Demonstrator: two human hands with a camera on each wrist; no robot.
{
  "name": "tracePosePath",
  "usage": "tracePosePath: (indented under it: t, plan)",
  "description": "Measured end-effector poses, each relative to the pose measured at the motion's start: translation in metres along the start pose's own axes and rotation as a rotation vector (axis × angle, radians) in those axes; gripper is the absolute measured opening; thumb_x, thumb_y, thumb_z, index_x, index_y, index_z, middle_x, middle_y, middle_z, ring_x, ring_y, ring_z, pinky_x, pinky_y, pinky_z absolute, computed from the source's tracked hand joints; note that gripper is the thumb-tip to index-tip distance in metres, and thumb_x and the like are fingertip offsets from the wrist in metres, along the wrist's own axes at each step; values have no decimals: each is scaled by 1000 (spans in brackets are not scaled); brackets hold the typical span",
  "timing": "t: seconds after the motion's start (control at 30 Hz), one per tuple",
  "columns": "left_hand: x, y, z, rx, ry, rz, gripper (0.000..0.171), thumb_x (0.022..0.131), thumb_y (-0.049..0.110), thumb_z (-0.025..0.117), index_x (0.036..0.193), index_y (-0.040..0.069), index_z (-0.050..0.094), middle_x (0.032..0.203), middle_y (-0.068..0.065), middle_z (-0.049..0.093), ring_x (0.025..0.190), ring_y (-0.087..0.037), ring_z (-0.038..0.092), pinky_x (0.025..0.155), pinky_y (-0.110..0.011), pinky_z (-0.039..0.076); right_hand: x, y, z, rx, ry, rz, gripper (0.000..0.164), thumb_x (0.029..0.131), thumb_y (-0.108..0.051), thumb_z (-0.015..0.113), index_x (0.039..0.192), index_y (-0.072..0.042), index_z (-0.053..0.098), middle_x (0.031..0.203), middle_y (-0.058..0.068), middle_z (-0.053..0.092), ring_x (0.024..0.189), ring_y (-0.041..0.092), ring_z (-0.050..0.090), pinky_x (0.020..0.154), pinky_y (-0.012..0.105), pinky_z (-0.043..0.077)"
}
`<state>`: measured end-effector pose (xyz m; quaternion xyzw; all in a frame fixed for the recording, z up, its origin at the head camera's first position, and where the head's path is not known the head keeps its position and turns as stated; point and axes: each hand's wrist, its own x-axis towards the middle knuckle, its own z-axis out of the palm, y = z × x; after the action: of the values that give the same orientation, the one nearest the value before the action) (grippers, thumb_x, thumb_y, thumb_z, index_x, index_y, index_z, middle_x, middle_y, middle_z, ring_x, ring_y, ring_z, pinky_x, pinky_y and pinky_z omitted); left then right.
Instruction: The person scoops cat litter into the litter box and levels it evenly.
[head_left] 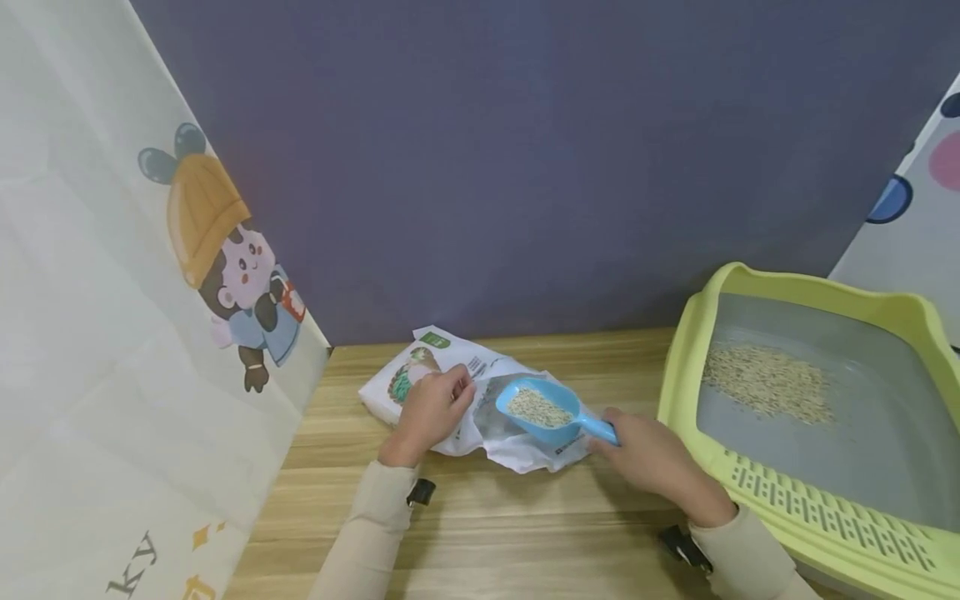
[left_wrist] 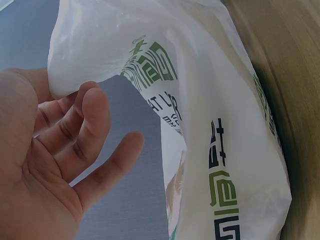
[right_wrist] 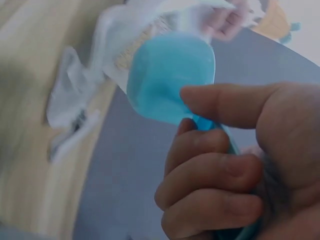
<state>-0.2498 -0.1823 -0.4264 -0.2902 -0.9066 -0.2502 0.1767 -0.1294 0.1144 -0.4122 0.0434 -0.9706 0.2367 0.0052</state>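
Note:
A white printed litter bag lies on its side on the wooden table. My left hand pinches the lifted edge of the bag's mouth, and the loose plastic hangs from the thumb and index finger in the left wrist view. My right hand grips the handle of a blue scoop, thumb laid along its neck. Pale pellets fill part of the scoop, which is over the bag's mouth in the head view. From the right wrist the scoop's underside shows.
A yellow-green litter box with a grey floor stands at the right, close to my right forearm. Pellets lie in a patch on its floor. A dark wall rises behind the table, and a white cartoon-printed wall stands at the left.

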Motion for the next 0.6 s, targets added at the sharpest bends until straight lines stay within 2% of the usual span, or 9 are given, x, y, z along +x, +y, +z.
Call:
tracePosePath:
  t: [0.13,0.23,0.33,0.6]
  plan:
    - [0,1,0,2,-1,1,16,99,19,64,82,19,62,60,12,54,54,-5,47,54,-26,40,-12,4,-25,26,18,-15,12,96,-24,67,95,-13,63,65,-2,45,57,14,44,54,32,37]
    - [0,1,0,5,3,4,16,98,19,65,82,19,62,60,11,55,54,-5,47,54,-26,40,-18,10,-46,70,26,-26,12,97,-23,66,95,-12,61,65,-2,44,56,14,43,53,30,37]
    - [0,1,0,7,2,6,15,98,18,66,83,18,62,61,10,56,54,-5,47,54,-26,40,-19,21,-69,104,42,-27,20,101,-28,63,93,-11,58,67,-1,45,56,13,42,52,29,37]
    - [0,3,-1,-2,-1,9,15,98,19,65,83,18,62,61,11,57,54,-5,47,54,-27,41,5,74,-115,170,114,127,45,107,-47,44,99,-3,51,76,5,43,61,16,38,53,33,35]
